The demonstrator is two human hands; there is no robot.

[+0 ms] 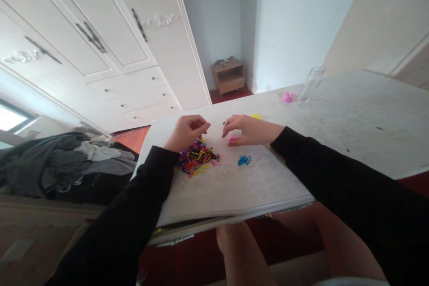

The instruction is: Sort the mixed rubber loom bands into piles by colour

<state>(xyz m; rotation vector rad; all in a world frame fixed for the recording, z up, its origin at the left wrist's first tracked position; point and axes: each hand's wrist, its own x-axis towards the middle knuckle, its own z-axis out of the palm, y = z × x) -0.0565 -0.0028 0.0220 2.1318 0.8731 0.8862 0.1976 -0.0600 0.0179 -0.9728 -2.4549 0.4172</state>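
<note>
A tangled pile of small multicoloured rubber bands (198, 159) lies on the white table (214, 194). My left hand (189, 133) is just above the far side of that pile, its fingers curled and the thumb against them; whatever they hold is hidden. To the right, my right hand (246, 128) hovers low with thumb and fingers apart, over a few pink rubber bands (232, 138). A small cluster of blue rubber bands (244, 160) sits nearer to me. Something yellow (256, 116) shows partly behind my right wrist, and a small dark bit by its fingertips.
A clear glass bottle (311, 85) stands at the table's far side, with a pink round object (288, 97) beside it. Clothes (67, 161) are heaped left of the table. White wardrobes (100, 22) and a small wooden nightstand (229, 76) are beyond.
</note>
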